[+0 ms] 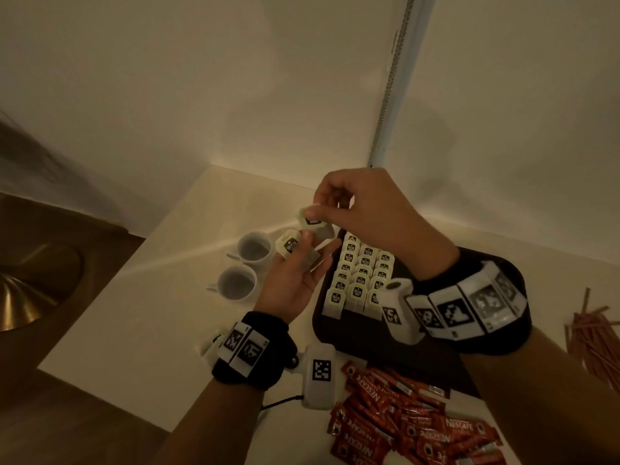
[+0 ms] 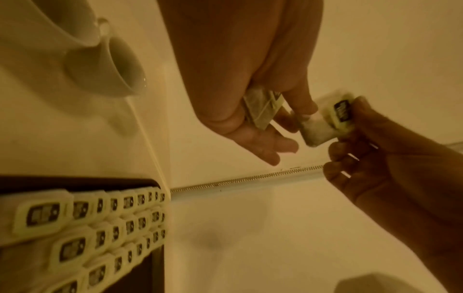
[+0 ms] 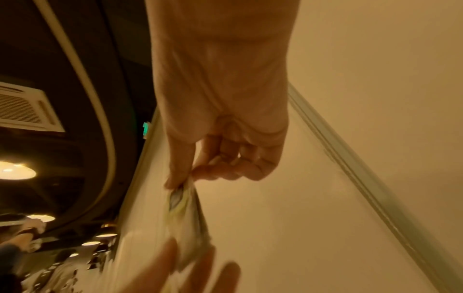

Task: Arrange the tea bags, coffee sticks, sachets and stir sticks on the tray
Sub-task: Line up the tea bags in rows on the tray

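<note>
My left hand (image 1: 302,251) is held palm up left of the dark tray (image 1: 436,350), and its thumb holds a tea bag (image 1: 290,246) against the fingers. In the left wrist view that hand (image 2: 288,126) grips the bag (image 2: 263,108). Just above it, my right hand (image 1: 318,213) pinches a second tea bag (image 1: 313,219) by its label end, seen hanging in the right wrist view (image 3: 185,208). Three rows of upright tea bags (image 1: 360,276) fill the tray's far left part. Red coffee sticks (image 1: 402,421) lie heaped on the table in front of the tray. Stir sticks (image 1: 590,337) lie at the right.
Two white cups (image 1: 253,248) (image 1: 236,283) stand on the table just left of my left hand. Walls close the corner behind the tray. The table's left edge (image 1: 100,297) drops to a wooden floor with a brass bowl shape.
</note>
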{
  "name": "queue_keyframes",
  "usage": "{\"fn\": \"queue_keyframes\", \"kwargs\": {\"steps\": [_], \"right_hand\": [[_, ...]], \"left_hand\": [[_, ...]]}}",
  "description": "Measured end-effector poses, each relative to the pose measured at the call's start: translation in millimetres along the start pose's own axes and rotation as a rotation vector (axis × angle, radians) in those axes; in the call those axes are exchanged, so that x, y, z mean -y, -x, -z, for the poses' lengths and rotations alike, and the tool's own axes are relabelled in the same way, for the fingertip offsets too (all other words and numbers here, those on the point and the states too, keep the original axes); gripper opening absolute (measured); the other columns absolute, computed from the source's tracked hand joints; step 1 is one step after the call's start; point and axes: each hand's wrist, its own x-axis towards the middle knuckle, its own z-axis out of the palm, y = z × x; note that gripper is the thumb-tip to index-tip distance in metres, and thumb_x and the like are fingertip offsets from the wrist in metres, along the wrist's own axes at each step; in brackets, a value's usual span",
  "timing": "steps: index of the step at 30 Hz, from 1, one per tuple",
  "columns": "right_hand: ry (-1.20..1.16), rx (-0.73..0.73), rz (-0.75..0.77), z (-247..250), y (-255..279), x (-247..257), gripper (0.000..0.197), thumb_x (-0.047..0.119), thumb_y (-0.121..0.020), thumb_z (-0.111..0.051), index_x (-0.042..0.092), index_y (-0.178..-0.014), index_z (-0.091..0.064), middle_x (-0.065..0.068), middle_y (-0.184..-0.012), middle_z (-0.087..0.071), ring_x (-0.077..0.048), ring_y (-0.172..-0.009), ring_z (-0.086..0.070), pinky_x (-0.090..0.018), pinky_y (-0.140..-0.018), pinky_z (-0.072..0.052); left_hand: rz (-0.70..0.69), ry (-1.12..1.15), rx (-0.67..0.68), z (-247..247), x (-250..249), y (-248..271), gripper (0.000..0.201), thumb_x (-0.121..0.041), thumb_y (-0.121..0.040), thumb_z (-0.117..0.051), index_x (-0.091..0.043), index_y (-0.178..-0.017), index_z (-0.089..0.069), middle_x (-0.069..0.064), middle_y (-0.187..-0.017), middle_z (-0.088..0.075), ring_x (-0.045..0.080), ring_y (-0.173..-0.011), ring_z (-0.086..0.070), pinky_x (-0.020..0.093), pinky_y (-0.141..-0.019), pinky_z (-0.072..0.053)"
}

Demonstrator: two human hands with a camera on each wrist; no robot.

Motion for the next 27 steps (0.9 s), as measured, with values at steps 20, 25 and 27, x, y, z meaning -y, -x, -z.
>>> {"fn": "queue_keyframes", "kwargs": {"steps": [20,25,27], "right_hand": [[0.175,0.083,-0.102,10.9,-13.3,3.3,0.019,0.032,-0.084,-0.068,0.014,-0.081,-0.073,0.005,-0.067,-0.064,-0.003,-0.057,-0.054,-0.011,-0.055,-0.039],[-0.071,0.023,-0.156,14.2,-4.3,-2.8,0.009,0.024,-0.085,-0.068,0.017,-0.090,-0.071,0.005,-0.069,-0.067,-0.001,-0.057,-0.060,-0.012,-0.051,-0.045],[-0.113,-0.004,-0.156,14.4,-0.6,-4.1,0.011,0.025,-0.085,-0.068,0.016,-0.089,-0.071,0.003,-0.073,-0.069,0.000,-0.059,-0.060,-0.012,-0.052,-0.045]], "left_hand": [[0.003,0.236,0.043,-21.1,-3.0,5.7,0.022,-0.020,-0.084,-0.053,-0.010,-0.102,-0.061,0.003,-0.090,-0.074,0.015,-0.082,-0.072,0.012,-0.052,-0.053],[-0.102,0.041,0.062,-17.7,-3.1,6.6,0.021,-0.011,-0.081,-0.059,-0.009,-0.102,-0.061,0.003,-0.089,-0.074,0.015,-0.082,-0.071,0.016,-0.064,-0.054],[-0.109,0.021,0.077,-18.6,-2.9,7.6,0.029,-0.013,-0.078,-0.060,-0.011,-0.106,-0.060,0.000,-0.091,-0.074,0.013,-0.085,-0.071,0.016,-0.067,-0.054]]}}
